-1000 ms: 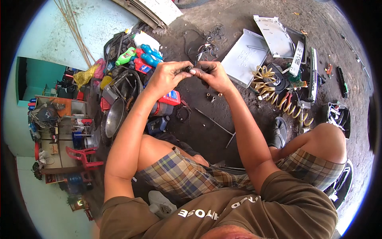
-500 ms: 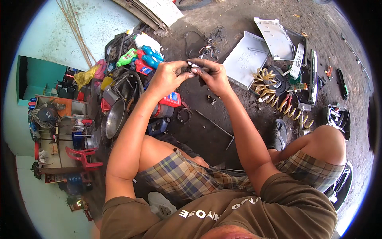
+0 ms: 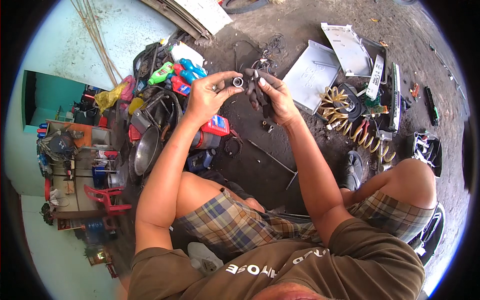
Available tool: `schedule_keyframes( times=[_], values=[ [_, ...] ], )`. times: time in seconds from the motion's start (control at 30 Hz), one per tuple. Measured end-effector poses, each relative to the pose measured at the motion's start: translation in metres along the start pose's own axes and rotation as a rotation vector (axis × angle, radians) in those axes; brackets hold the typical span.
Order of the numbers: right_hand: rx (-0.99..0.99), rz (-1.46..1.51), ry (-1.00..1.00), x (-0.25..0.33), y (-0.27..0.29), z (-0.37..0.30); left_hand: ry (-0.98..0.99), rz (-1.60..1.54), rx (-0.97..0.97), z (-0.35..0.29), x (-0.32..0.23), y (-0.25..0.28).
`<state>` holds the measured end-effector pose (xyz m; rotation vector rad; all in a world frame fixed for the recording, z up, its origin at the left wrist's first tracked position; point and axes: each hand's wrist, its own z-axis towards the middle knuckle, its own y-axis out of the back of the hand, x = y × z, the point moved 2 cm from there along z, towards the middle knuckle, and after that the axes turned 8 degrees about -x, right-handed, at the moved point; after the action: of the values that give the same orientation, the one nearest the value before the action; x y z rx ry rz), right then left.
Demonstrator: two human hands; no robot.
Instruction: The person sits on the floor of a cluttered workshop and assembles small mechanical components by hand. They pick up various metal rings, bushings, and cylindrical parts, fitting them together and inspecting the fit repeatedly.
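My left hand [image 3: 209,98] pinches a small round metal collar [image 3: 238,82] between thumb and fingers, its round opening showing. Just to the right, my right hand [image 3: 281,101] is closed, with blackened fingers and the thumb pressed on something dark I cannot make out. A narrow gap parts the two hands, held out over the dark ground. Below them lie small metal fittings [image 3: 269,127]. Nearer to me, a long T-handle wrench [image 3: 272,157] rests on the ground between my legs.
Left are bottles [image 3: 189,70], a red container [image 3: 215,125] and a metal bowl [image 3: 146,150]. To the right lie grey metal panels [image 3: 311,75], a coiled yellowish hose [image 3: 367,141], red-handled pliers [image 3: 362,128] and a black box of parts [image 3: 425,150].
My hands have drawn apart from where they met. The metal collar now shows in my left hand, and my right hand has moved slightly rightward.
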<state>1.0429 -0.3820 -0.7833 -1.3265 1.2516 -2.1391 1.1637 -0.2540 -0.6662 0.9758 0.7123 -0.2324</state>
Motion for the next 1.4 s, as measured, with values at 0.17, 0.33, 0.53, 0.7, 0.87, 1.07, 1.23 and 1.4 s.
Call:
schedule_keyframes(
  times=[0.17, 0.33, 0.53, 0.7, 0.87, 1.07, 1.23, 1.4],
  values=[
    [0.077, 0.068, -0.034, 0.004, -0.006, -0.004, -0.030, -0.045, -0.040, 0.001, 0.003, -0.001],
    [0.110, 0.048, -0.028, 0.008, -0.007, -0.004, -0.015, -0.020, -0.045, 0.001, -0.006, 0.003],
    [0.036, 0.062, -0.034, 0.004, 0.004, -0.001, -0.040, -0.011, -0.043, 0.002, -0.007, 0.003],
    [-0.151, -0.110, -0.156, -0.013, 0.056, 0.003, -0.023, -0.012, -0.030, 0.002, -0.006, 0.000],
    [-0.370, -0.717, -0.634, -0.079, 0.137, -0.048, -0.025, 0.019, -0.005, -0.005, 0.002, 0.003],
    [-0.750, -1.775, -0.354, -0.153, 0.263, -0.112, -0.010, -0.036, 0.075, 0.012, -0.006, -0.015],
    [-0.730, -1.218, -0.263, -0.145, 0.217, -0.084, -0.031, 0.040, 0.026, -0.005, -0.003, 0.000],
    [-0.644, -0.392, -0.209, -0.116, 0.163, -0.028, 0.003, 0.001, 0.019, -0.001, -0.002, -0.003]
  ],
)
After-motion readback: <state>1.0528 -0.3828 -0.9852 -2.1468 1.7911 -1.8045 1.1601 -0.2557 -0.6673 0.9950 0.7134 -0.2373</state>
